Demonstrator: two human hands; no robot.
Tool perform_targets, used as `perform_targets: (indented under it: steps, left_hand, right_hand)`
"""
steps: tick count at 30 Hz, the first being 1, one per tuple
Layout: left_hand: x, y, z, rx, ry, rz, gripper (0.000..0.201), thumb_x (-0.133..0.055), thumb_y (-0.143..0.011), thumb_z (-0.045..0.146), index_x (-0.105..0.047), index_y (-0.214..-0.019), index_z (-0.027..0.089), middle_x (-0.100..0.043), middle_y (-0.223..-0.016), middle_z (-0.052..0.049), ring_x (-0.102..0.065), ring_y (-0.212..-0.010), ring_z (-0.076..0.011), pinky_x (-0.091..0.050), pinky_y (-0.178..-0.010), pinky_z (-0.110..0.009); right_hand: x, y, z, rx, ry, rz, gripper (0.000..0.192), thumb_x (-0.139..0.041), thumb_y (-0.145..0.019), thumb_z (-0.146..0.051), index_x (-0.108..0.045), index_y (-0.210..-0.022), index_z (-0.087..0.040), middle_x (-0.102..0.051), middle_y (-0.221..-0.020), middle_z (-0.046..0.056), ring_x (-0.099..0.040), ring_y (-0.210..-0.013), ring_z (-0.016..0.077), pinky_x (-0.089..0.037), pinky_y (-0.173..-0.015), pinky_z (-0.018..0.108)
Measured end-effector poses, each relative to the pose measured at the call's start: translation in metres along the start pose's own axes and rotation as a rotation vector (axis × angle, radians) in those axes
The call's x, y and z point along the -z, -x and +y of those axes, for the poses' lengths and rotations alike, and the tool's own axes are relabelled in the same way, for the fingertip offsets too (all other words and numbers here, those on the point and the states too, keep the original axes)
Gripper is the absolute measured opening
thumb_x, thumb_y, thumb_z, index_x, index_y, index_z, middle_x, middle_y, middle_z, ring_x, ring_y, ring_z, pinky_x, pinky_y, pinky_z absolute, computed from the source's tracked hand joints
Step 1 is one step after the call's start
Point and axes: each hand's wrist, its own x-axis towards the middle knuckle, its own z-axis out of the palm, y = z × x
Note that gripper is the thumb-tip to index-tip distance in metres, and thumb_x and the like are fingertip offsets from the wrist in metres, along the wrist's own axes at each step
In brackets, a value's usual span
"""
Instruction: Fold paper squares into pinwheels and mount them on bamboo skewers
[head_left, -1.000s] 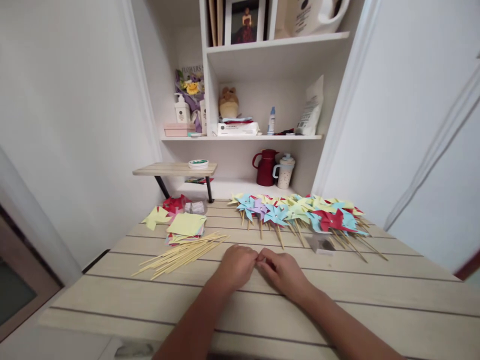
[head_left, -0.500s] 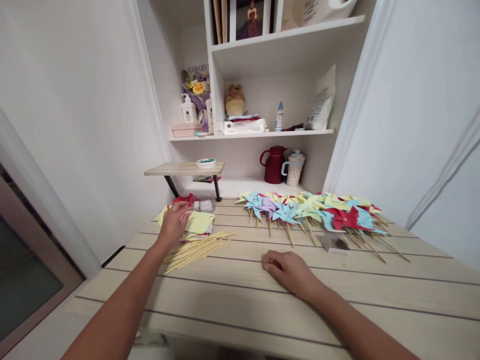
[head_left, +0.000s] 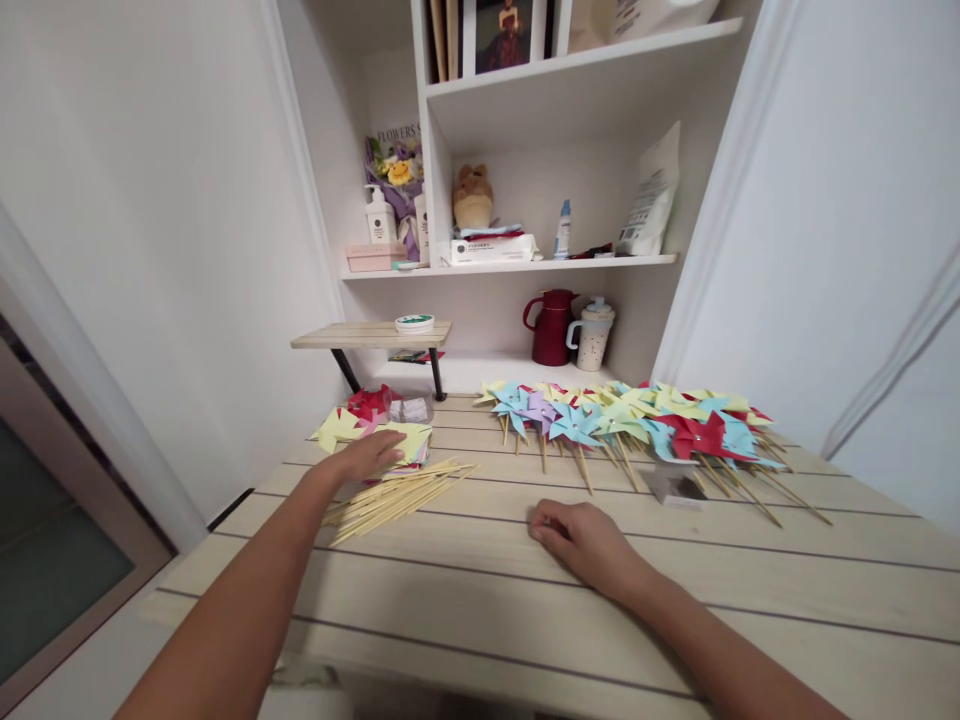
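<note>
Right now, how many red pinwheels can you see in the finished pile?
1 clear: a red pinwheel near the right end of the pinwheel pile, among blue and yellow ones. Red tips at the far-right back edge may belong to another, mostly hidden.

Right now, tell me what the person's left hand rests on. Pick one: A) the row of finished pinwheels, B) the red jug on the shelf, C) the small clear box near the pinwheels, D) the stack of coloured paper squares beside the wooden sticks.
D: the left hand lies flat on the stack of paper squares, just behind the wooden sticks, far from the pinwheels.
</note>
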Motion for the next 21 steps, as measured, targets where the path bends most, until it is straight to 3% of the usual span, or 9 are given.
perform_targets:
  steps: [5, 8, 12, 17, 21]
  left_hand:
    - [-0.005, 0.004, 0.001, 0.005, 0.006, -0.007, 0.064, -0.056, -0.083, 0.054, -0.053, -0.137, 0.022, -0.045, -0.152, -0.009, -0.037, -0.141, -0.0255, -0.027, -0.114, -0.035]
    - [-0.012, 0.007, 0.001, 0.026, 0.004, 0.018, 0.063, -0.055, -0.084, 0.047, -0.049, -0.141, 0.021, -0.038, -0.156, -0.009, -0.032, -0.144, -0.0262, -0.023, -0.117, -0.039]
    - [-0.018, 0.007, -0.005, 0.041, 0.018, -0.008, 0.071, -0.052, -0.085, 0.051, -0.040, -0.148, 0.019, -0.030, -0.160, -0.010, -0.024, -0.148, -0.0279, -0.019, -0.119, -0.043]
    - [-0.017, 0.007, -0.008, 0.049, 0.092, -0.023, 0.073, -0.048, -0.086, 0.054, -0.039, -0.149, 0.018, -0.028, -0.160, -0.010, -0.021, -0.149, -0.0288, -0.017, -0.120, -0.043]
    - [-0.013, 0.010, -0.004, 0.086, 0.153, -0.055, 0.078, -0.058, -0.079, 0.055, -0.040, -0.149, 0.025, -0.026, -0.161, -0.007, -0.018, -0.149, -0.0318, -0.018, -0.119, -0.047]
  right_hand:
    - [0.000, 0.000, -0.001, -0.007, -0.004, -0.007, 0.017, -0.049, -0.088, -0.028, -0.065, -0.082, -0.024, -0.069, -0.072, -0.002, -0.058, -0.065, 0.0150, -0.034, -0.062, 0.024]
    - [-0.001, -0.001, 0.000, -0.011, 0.001, -0.002, 0.017, -0.049, -0.089, -0.029, -0.064, -0.081, -0.024, -0.069, -0.073, -0.002, -0.058, -0.065, 0.0153, -0.033, -0.061, 0.024]
    - [-0.001, -0.002, 0.002, -0.005, 0.006, -0.014, 0.016, -0.050, -0.088, -0.029, -0.064, -0.083, -0.024, -0.069, -0.074, -0.001, -0.058, -0.066, 0.0159, -0.034, -0.062, 0.025]
    - [-0.001, -0.002, 0.003, 0.002, -0.005, -0.022, 0.017, -0.049, -0.089, -0.030, -0.064, -0.083, -0.024, -0.069, -0.074, -0.001, -0.058, -0.066, 0.0163, -0.034, -0.062, 0.026]
    - [-0.002, -0.002, 0.002, 0.007, 0.000, -0.018, 0.018, -0.049, -0.090, -0.031, -0.064, -0.084, -0.025, -0.069, -0.074, -0.001, -0.058, -0.066, 0.0165, -0.034, -0.063, 0.026]
